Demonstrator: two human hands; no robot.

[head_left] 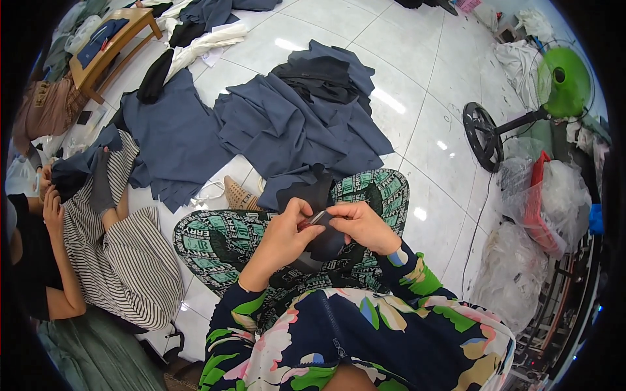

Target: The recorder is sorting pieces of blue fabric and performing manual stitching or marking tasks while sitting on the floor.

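Note:
Both my hands meet over my lap, above a piece of dark cloth. Between the thumb and fingers of my left hand is a small silvery tool with a reddish part; its exact kind is too small to tell. My right hand pinches the edge of the dark cloth close to the tool's tip. The cloth drapes over my green and black patterned trousers, and part of it runs forward toward the floor.
Ahead on the white tiles lie heaps of blue-grey cut fabric. At left sits another person in striped trousers, handling dark cloth. A low wooden bench stands far left. A green fan and plastic bags are at right.

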